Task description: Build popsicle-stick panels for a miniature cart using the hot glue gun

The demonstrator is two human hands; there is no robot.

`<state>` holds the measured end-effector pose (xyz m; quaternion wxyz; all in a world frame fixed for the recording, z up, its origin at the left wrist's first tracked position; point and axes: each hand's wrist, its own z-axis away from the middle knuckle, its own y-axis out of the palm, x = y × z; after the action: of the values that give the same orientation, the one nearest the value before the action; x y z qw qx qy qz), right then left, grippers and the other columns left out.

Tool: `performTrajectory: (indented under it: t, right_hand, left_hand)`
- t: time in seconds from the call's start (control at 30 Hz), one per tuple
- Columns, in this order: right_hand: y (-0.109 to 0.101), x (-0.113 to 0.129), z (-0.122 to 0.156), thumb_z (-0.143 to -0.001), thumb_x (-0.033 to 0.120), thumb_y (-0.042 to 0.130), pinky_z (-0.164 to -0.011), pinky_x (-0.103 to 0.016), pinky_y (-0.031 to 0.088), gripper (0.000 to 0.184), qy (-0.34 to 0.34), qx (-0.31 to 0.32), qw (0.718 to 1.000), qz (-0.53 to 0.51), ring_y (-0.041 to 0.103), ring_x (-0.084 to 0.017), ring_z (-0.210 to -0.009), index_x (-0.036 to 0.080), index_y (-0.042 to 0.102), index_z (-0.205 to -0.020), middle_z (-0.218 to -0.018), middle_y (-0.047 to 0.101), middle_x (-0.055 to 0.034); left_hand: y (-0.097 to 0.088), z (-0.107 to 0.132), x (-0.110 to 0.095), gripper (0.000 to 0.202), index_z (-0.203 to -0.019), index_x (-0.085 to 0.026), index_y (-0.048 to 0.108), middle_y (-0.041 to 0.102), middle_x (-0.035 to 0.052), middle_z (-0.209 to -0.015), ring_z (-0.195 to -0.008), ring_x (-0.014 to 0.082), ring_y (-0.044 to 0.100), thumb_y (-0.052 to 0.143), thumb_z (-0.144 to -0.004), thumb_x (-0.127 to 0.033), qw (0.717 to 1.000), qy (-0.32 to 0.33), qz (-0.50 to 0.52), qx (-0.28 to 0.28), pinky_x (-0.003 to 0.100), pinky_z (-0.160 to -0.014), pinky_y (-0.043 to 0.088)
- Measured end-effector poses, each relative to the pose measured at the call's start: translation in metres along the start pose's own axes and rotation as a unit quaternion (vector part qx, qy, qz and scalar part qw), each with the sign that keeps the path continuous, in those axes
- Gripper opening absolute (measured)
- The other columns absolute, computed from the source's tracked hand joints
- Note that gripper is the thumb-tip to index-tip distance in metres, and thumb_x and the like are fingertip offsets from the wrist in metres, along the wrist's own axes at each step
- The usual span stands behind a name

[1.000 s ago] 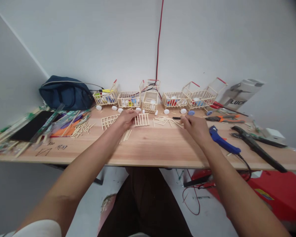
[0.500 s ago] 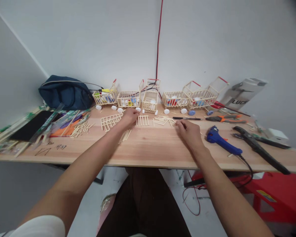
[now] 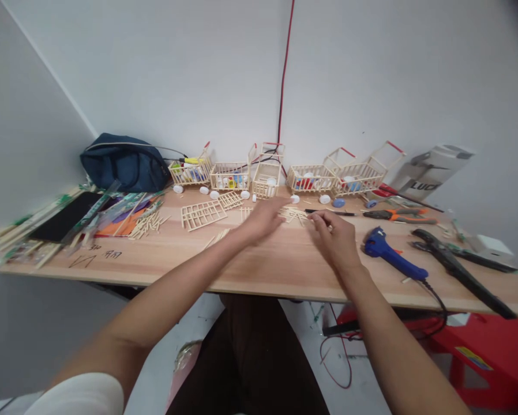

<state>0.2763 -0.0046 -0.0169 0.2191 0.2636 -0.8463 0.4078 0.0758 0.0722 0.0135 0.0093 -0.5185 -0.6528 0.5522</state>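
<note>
My left hand [image 3: 268,220] is blurred, its fingers stretched out toward a loose pile of short wooden sticks [image 3: 294,214]. My right hand [image 3: 334,235] is closed in a pinch at the pile's right side; whatever is between its fingertips is too small to make out. A black pen [image 3: 339,212] lies just beyond that hand. Left of my left hand lie two stick lattice panels, a larger one [image 3: 203,215] and a smaller one [image 3: 230,200]. A row of parallel sticks [image 3: 245,214] is partly hidden by the left hand.
Several miniature stick shopping carts [image 3: 231,176] line the wall. On the right are a blue glue gun [image 3: 393,253], orange-handled pliers [image 3: 400,215] and a black cutter [image 3: 462,271]. A blue bag [image 3: 124,164], a stick heap [image 3: 149,223] and packets [image 3: 112,213] lie left.
My left hand has moved right, from the lattice panels to the loose sticks, uncovering the smaller panel. My right hand has stayed near the pen. The view has shifted slightly.
</note>
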Motion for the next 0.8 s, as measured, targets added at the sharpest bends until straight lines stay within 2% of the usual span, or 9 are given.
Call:
performTrajectory:
  t: [0.07, 0.1, 0.2, 0.27, 0.4, 0.63, 0.7, 0.77, 0.8]
  right_hand:
    - [-0.003, 0.003, 0.0, -0.092, 0.037, 0.047, -0.073, -0.028, 0.044, 0.029, -0.013, 0.008, 1.0, -0.008, 0.061, -0.017, -0.072, 0.018, 0.069, -0.091, -0.083, 0.071, -0.005]
    - [-0.004, 0.005, 0.001, -0.092, 0.037, 0.047, -0.073, -0.028, 0.044, 0.029, -0.017, 0.01, 1.0, -0.011, 0.061, -0.017, -0.072, 0.018, 0.069, -0.091, -0.082, 0.071, -0.0048]
    - [-0.007, 0.006, 0.001, -0.092, 0.039, 0.046, -0.072, -0.028, 0.044, 0.031, -0.018, 0.0, 1.0, -0.014, 0.059, -0.017, -0.069, 0.018, 0.069, -0.09, -0.079, 0.07, -0.0043]
    - [-0.009, 0.006, 0.002, -0.092, 0.039, 0.046, -0.069, -0.028, 0.043, 0.032, -0.01, -0.014, 1.0, -0.011, 0.057, -0.017, -0.067, 0.018, 0.069, -0.09, -0.076, 0.068, -0.0038]
    - [-0.01, 0.0, 0.002, -0.093, 0.041, 0.046, -0.064, -0.026, 0.04, 0.034, 0.023, -0.06, 0.998, -0.014, 0.053, -0.016, -0.063, 0.017, 0.071, -0.094, -0.07, 0.064, -0.0018]
    - [-0.012, -0.005, 0.002, -0.096, 0.049, 0.039, -0.062, -0.027, 0.041, 0.048, 0.108, -0.153, 0.982, -0.025, 0.05, -0.016, -0.055, 0.015, 0.072, -0.101, -0.054, 0.052, 0.0022]
    - [-0.012, -0.003, 0.001, -0.098, 0.048, 0.034, -0.072, -0.03, 0.046, 0.05, 0.088, -0.151, 0.984, -0.033, 0.059, -0.018, -0.067, 0.014, 0.071, -0.105, -0.066, 0.064, -0.0027]
    - [-0.012, -0.003, -0.001, -0.099, 0.043, 0.031, -0.089, -0.035, 0.046, 0.048, 0.033, -0.152, 0.987, -0.028, 0.064, -0.021, -0.095, 0.015, 0.067, -0.115, -0.098, 0.073, -0.0101]
    - [-0.012, -0.004, -0.002, -0.099, 0.041, 0.032, -0.097, -0.037, 0.043, 0.046, 0.001, -0.157, 0.987, -0.02, 0.061, -0.022, -0.109, 0.015, 0.064, -0.121, -0.115, 0.07, -0.0122]
  left_hand:
    - [0.019, -0.002, -0.014, 0.06, -0.137, -0.016, 0.053, 0.064, 0.013, -0.128, -0.092, 0.0184, 0.065, 0.062, -0.078, -0.01, 0.996, 0.049, 0.049, 0.051, 0.03, -0.09, 0.047]
    - [0.026, -0.003, -0.019, 0.058, -0.135, -0.016, 0.055, 0.068, 0.0122, -0.12, -0.087, 0.0182, 0.066, 0.062, -0.078, -0.009, 0.994, 0.054, 0.059, 0.07, 0.029, -0.086, 0.047]
    - [0.034, -0.006, -0.024, 0.03, -0.107, -0.015, 0.072, 0.074, 0.0073, -0.09, -0.08, 0.018, 0.065, 0.056, -0.081, -0.01, 0.995, 0.041, 0.047, 0.079, 0.027, -0.08, 0.045]
    - [0.029, -0.008, -0.021, 0.022, -0.086, -0.015, 0.075, 0.074, 0.0067, -0.082, -0.079, 0.0182, 0.064, 0.053, -0.084, -0.012, 0.998, 0.021, 0.032, 0.056, 0.026, -0.078, 0.044]
    - [0.002, -0.011, -0.008, 0.023, -0.076, -0.015, 0.072, 0.073, 0.0062, -0.08, -0.08, 0.0192, 0.063, 0.051, -0.085, -0.016, 0.999, -0.031, 0.0, -0.021, 0.026, -0.076, 0.042]
    - [-0.069, -0.002, 0.019, 0.029, -0.082, -0.013, 0.073, 0.068, 0.0051, -0.074, -0.076, 0.0197, 0.06, 0.048, -0.089, -0.026, 0.976, -0.116, -0.057, -0.176, 0.027, -0.074, 0.041]
    - [-0.088, 0.012, 0.027, 0.027, -0.084, -0.013, 0.074, 0.069, 0.0057, -0.076, -0.075, 0.0195, 0.06, 0.051, -0.087, -0.027, 0.972, -0.122, -0.067, -0.187, 0.028, -0.076, 0.042]
    - [-0.103, 0.032, 0.035, 0.029, -0.103, -0.013, 0.073, 0.071, 0.0079, -0.094, -0.083, 0.0197, 0.062, 0.056, -0.081, -0.022, 0.968, -0.109, -0.101, -0.202, 0.028, -0.082, 0.044]
    - [-0.109, 0.043, 0.039, 0.033, -0.107, -0.013, 0.072, 0.07, 0.0092, -0.101, -0.086, 0.0195, 0.062, 0.056, -0.08, -0.021, 0.965, -0.095, -0.125, -0.208, 0.029, -0.085, 0.044]
